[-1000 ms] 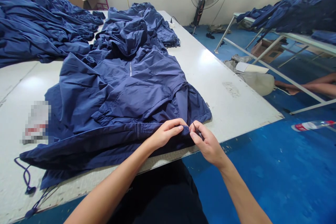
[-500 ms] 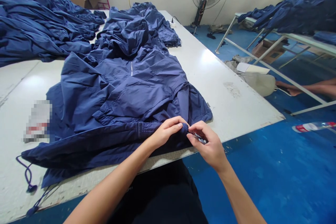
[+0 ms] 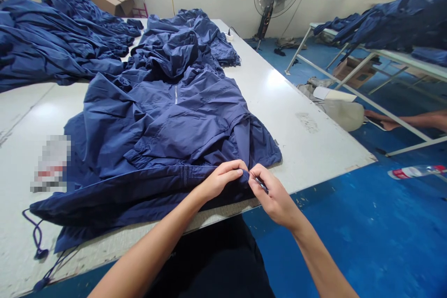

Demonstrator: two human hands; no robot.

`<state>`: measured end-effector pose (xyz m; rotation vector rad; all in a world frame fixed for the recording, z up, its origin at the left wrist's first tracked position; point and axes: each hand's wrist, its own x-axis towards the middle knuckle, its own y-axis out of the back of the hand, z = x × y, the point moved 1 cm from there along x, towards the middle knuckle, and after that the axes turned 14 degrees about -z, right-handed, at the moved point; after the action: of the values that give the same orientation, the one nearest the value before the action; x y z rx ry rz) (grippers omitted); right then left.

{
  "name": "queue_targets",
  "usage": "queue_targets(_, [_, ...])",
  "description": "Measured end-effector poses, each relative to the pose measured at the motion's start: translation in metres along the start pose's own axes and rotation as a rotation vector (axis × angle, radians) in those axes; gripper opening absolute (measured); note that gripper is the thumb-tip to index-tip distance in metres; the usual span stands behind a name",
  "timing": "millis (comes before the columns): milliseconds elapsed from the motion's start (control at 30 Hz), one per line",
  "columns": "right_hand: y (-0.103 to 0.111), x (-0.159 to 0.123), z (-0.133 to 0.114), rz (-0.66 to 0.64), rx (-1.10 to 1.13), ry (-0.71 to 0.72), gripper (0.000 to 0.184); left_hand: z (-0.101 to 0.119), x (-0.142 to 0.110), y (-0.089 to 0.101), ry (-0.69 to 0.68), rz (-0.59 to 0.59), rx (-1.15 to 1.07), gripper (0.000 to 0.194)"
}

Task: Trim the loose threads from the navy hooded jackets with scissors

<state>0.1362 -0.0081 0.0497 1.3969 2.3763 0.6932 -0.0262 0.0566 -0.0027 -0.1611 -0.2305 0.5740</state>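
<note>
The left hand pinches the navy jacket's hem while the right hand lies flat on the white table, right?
No: the head view shows the right hand raised, pinching a small dark tool at the navy jacket's hem, not flat on the table. The left hand pinches that hem.

Left hand [image 3: 220,180] and right hand [image 3: 275,197] pinch close together.

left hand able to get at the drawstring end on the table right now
Probably, once it lets go: the left hand is pinching the navy jacket hem, and the drawstring lies far along the edge of the white table, with only jacket fabric between.
</note>
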Motion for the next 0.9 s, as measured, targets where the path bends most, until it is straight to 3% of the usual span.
queue_targets(267, [0.002,0.0,0.005,-0.071,0.341,-0.064,0.027,0.0,0.002,-0.002,-0.03,0.005,-0.093,0.029])
queue_targets(367, [0.003,0.0,0.009,-0.014,0.385,-0.078,0.029,0.0,0.003,-0.004,-0.063,0.047,-0.195,0.026])
queue_targets(567, [0.005,0.0,0.008,0.287,0.18,-0.107,0.022,0.0,0.004,-0.006,-0.074,0.066,-0.26,0.021])
queue_targets(733, [0.0,0.003,0.001,0.276,-0.058,0.009,0.012,-0.001,0.002,-0.002,-0.028,0.12,-0.206,0.018])
queue_targets(900, [-0.001,0.006,-0.001,0.284,-0.155,0.104,0.005,-0.004,0.001,-0.001,-0.011,0.162,-0.169,0.019])
